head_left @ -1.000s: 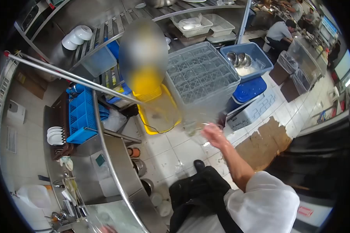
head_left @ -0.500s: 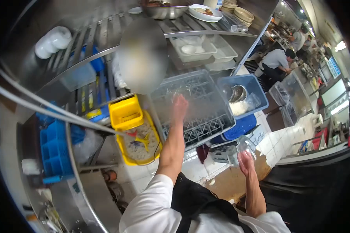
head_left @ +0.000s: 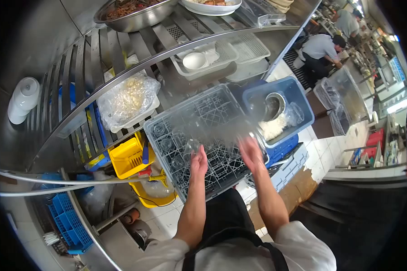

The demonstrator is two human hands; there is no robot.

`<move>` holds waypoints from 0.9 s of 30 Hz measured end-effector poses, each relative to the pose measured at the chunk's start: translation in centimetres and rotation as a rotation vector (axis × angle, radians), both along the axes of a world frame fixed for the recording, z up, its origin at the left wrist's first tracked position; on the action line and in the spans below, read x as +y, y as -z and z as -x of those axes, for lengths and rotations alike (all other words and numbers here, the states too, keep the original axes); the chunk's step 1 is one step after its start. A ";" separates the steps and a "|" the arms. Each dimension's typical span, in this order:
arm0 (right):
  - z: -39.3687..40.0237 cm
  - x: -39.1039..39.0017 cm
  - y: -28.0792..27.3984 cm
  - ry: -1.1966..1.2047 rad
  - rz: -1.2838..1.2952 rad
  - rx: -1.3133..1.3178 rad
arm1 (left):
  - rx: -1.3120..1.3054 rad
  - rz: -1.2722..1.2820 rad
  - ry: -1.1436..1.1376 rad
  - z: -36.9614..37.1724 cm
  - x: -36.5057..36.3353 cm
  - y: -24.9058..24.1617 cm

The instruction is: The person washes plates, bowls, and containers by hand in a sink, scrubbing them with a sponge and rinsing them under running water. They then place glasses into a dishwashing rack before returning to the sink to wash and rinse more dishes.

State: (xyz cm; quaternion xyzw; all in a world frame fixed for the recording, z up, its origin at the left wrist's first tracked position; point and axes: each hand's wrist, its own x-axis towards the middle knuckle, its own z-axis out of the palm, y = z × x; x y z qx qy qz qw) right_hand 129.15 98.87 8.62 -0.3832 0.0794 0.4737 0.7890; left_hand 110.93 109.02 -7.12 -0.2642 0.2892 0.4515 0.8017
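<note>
A grey plastic glass rack [head_left: 219, 176] with a lattice floor lies in front of me, tilted in this view. Several clear drinking glasses stand along its left side. Over the rack's middle, my left hand [head_left: 199, 161] is curled around a clear drinking glass [head_left: 191, 147]. My right hand [head_left: 251, 153] is above the rack's right part, its fingers smeared by motion. A clear glass [head_left: 260, 139] shows faintly at those fingers. Part of the rack between the hands is blurred.
At the rack's right stands a blue-grey tub [head_left: 305, 95] with a metal container [head_left: 275, 106] and white scraps. Yellow bins [head_left: 132, 159] are at the left. A slatted steel shelf [head_left: 95, 54] holds a metal bowl [head_left: 140, 19]. One person [head_left: 321, 49] bends over at the far right.
My right hand has moved from beside the rack, where it held clear glassware, to over the rack. My left hand has drawn back toward me. The view has shifted.
</note>
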 end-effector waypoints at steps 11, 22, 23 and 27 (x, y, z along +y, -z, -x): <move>-7.2 20.7 17.9 -0.067 -0.107 0.075 | 1.966 -1.353 0.696 4.5 -2.2 -12.8; -6.3 15.4 12.7 -0.428 0.260 -1.661 | 2.038 -1.206 0.754 0.3 -1.9 -10.4; -6.1 15.0 13.5 -0.467 0.229 -1.696 | 2.059 -1.240 0.708 -0.1 -1.9 -10.6; -5.5 9.4 7.3 -0.868 0.238 -1.900 | 1.973 -1.328 0.589 -2.8 -1.2 -9.5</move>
